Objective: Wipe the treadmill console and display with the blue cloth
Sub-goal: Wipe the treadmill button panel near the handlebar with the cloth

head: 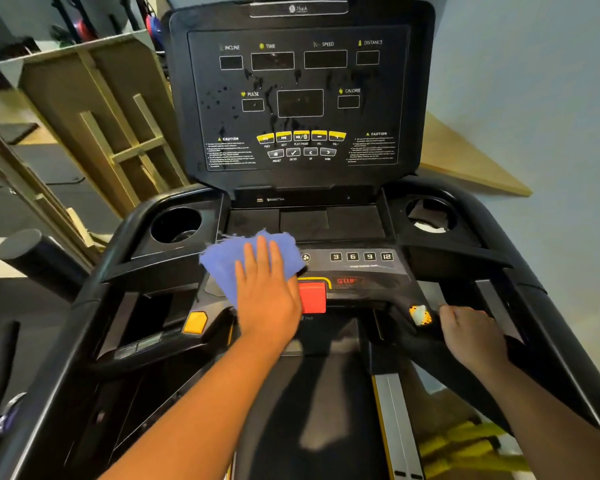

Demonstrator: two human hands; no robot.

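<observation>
**Q:** Where is the cloth, and how are your hands set?

**A:** My left hand [267,292] lies flat on the blue cloth [229,261], fingers [262,251] extended and slightly spread, pressing it onto the lower console [368,271], left of the red stop button [312,297]. My right hand [471,336] is curled round the handrail [534,362].

**Q:** What could go wrong?

**A:** My palm touches the stop button; a rightward stroke could press it. Droplets remain on the display [298,98], and may run into the yellow keys [300,136] if left.

Two bare forearms, no sleeves, left hand [267,289], right hand [471,336], no jewellery
</observation>
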